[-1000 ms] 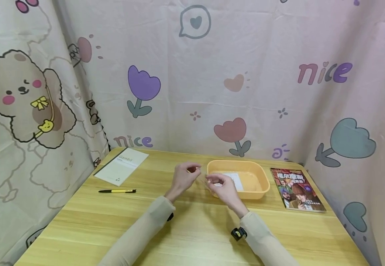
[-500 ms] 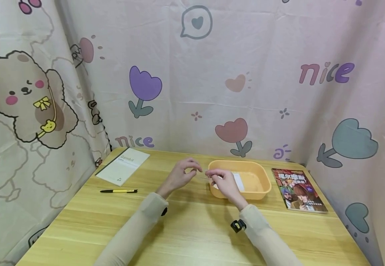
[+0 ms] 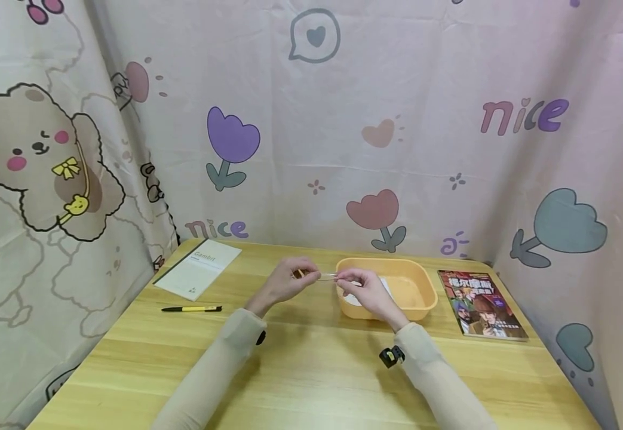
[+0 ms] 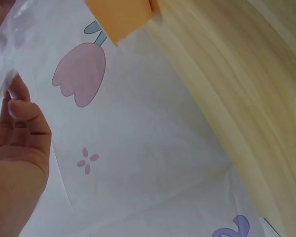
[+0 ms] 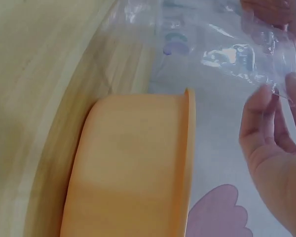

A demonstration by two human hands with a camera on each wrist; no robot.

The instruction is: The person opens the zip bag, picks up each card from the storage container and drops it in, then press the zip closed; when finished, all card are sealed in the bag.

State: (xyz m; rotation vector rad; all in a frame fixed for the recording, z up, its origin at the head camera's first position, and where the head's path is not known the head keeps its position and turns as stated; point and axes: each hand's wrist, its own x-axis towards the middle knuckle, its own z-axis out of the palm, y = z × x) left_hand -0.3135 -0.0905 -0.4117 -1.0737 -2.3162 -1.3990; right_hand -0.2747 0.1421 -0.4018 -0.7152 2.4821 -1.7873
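Between the two hands stretches a clear plastic bag [image 5: 227,57], thin and shiny, almost invisible in the head view. My left hand [image 3: 288,280] pinches its left edge between thumb and fingertips. At the other edge, my right hand [image 3: 367,292] pinches it too, thumb and index finger together. The right wrist view shows the film hanging in loose folds past the right fingertips [image 5: 260,96]. Both hands are raised over the table, the right one overlapping the left end of an orange plastic basin [image 3: 421,301] in the head view. A white sheet [image 3: 385,288] lies inside it.
On the wooden table [image 3: 311,370], a pale notebook [image 3: 198,269] lies at the back left with a yellow and black pen [image 3: 192,309] in front of it. Right of the basin is a colourful comic-style book [image 3: 482,304]. A printed curtain [image 3: 300,119] hangs behind.
Half a second ago the left thumb and fingers were spread apart; now they come together on the bag's edge. The right hand has risen slightly, still holding the bag.
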